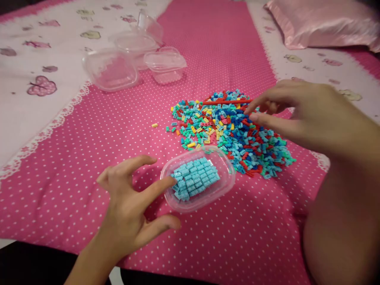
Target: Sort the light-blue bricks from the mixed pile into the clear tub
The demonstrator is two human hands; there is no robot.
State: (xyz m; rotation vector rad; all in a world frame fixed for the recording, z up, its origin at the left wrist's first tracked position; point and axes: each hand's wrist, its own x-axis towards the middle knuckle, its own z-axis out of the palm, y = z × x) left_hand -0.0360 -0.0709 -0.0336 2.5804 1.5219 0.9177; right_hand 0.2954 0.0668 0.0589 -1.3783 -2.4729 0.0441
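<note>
A clear plastic tub (228,184) holds neat rows of joined light-blue toy bricks (197,176). My left hand (130,202) is open at the tub's left side. Its fingers are spread, and one fingertip reaches over the rim to the left end of the rows. Beyond the tub lies a heap of small loose building bricks (234,134) in blue, red, green and yellow. My right hand (299,113) comes over the heap's right part. Thumb and index tips are close together at the bricks with a small gap, and I see nothing held between them.
Several clear plastic containers (111,71) stand at the back left. Across the top of the heap lies a thin red stick (227,102). A stray yellow brick (154,125) sits left of it. A pink pillow (323,23) rests at the back right on the dotted pink bedspread (118,130).
</note>
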